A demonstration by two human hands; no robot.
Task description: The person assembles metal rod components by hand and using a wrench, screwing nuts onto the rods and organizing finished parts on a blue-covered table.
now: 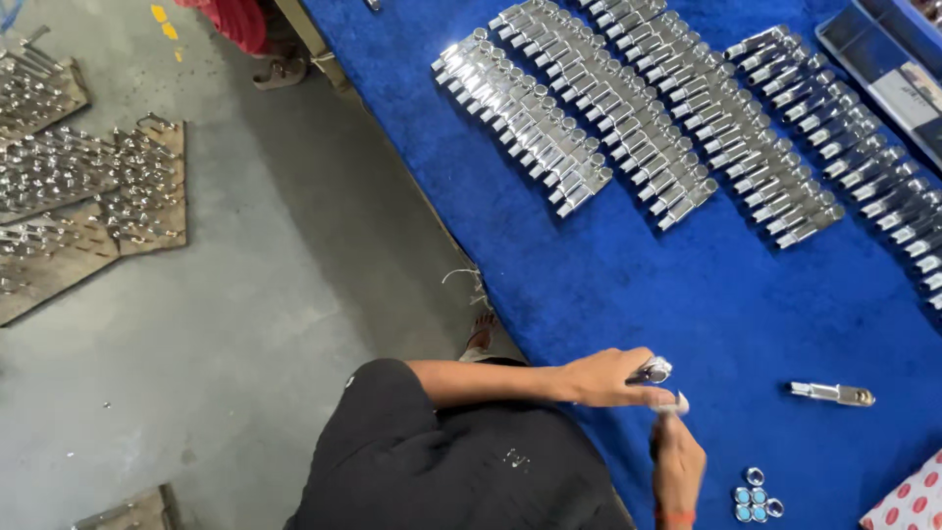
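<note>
View from above, looking down at a person in a black top working at a table w/ a blue cloth (638,285).

Left hand (608,378) reaches across from the left, fingers closed around a small shiny chrome part (653,371) that sticks out past the fingertips. Right hand (677,461) comes up from the bottom edge, fingers pinched on a small pale piece (679,402), just under the chrome part; the two are near each other, can't tell if touching.

To the right, well apart from the hands, one chrome fitting (829,394) lies alone on the cloth. Near the right hand, bottom edge, a small cluster of nuts (756,501), some w/ light blue inserts.

Farther up the cloth, four long diagonal rows of chrome fittings (628,108) lie side by side. A blue tray (863,49) sits at top right. On the grey floor at left, boards (88,196) hold more chrome pieces.
</note>
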